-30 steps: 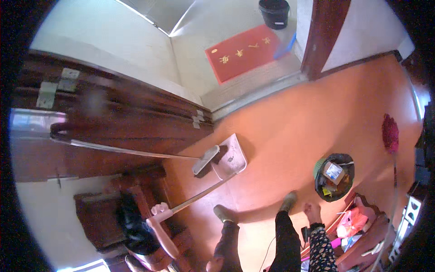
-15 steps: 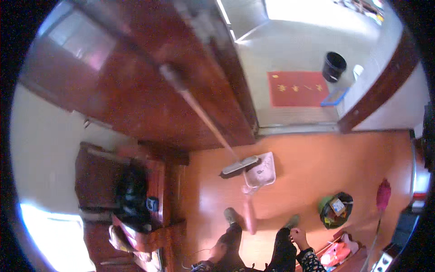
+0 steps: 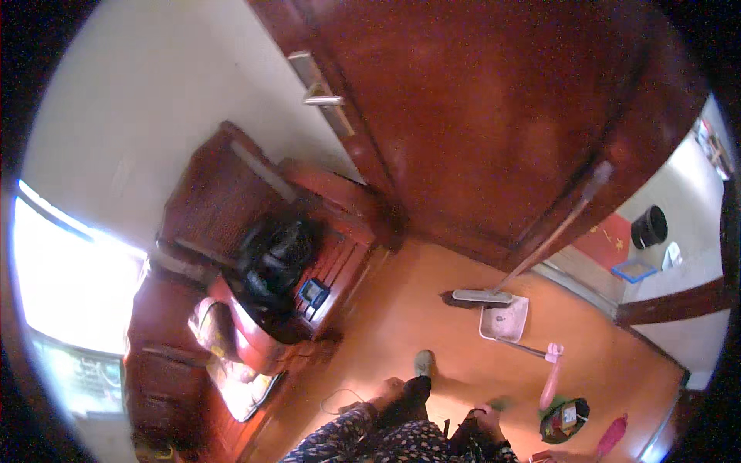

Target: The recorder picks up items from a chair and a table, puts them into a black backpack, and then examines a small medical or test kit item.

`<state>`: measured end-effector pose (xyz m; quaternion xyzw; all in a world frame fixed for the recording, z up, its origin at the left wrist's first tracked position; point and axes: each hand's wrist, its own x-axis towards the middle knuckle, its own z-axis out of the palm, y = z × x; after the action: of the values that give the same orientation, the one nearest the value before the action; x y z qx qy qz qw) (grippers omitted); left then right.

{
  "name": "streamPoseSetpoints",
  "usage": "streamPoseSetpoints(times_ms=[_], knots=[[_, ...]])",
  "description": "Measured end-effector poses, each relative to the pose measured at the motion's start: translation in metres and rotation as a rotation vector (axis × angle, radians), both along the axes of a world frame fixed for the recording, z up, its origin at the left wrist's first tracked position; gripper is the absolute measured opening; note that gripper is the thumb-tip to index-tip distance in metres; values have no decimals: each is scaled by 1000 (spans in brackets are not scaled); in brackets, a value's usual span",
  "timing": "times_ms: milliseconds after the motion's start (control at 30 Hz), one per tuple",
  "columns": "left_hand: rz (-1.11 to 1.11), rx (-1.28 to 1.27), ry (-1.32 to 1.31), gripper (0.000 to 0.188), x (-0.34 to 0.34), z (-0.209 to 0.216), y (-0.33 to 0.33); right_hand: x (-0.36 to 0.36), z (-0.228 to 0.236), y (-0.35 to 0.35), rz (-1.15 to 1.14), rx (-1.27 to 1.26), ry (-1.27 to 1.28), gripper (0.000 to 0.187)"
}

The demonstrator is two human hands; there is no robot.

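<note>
Low in the head view, my left hand (image 3: 390, 388) hangs beside my left leg, blurred, with its fingers too unclear to read. A thin pale cord (image 3: 340, 395) curves next to its wrist. My right hand (image 3: 485, 417) is by my right thigh, and its fingers do not show clearly. Ahead on the floor stands a long-handled broom (image 3: 482, 296), its handle leaning toward the dark red door (image 3: 494, 116). A pale pink dustpan (image 3: 505, 320) lies against the broom head, with a grey rod and a pink grip (image 3: 551, 382). Both tools are apart from my hands.
On the left is a wooden bench (image 3: 359, 258) bearing a black bag (image 3: 278, 258) and a small blue-framed device (image 3: 312, 295). A filled waste bin (image 3: 563, 422) and a pink duster (image 3: 612, 437) are at right. Beyond the doorway stands a black bucket (image 3: 649, 227).
My view has swung left, bringing more of the bench and door into sight. The broom, dustpan and bin now appear farther right. Both hands stay low beside my legs.
</note>
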<state>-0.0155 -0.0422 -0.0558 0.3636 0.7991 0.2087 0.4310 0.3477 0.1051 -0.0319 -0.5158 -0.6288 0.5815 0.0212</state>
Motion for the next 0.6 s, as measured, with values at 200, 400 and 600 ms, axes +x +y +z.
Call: streamPoseSetpoints(times_ms=[200,400,600], knots=[[660,63,-859,21,-26,53,-10,-75,83,38,-118,-353,41,31],[769,-156,-512,23,3,93,-17,-61,93,67,-71,-353,-22,27],[825,-156,-565,27,38,119,-13,-32,96,84,-31,-295,-72,23]])
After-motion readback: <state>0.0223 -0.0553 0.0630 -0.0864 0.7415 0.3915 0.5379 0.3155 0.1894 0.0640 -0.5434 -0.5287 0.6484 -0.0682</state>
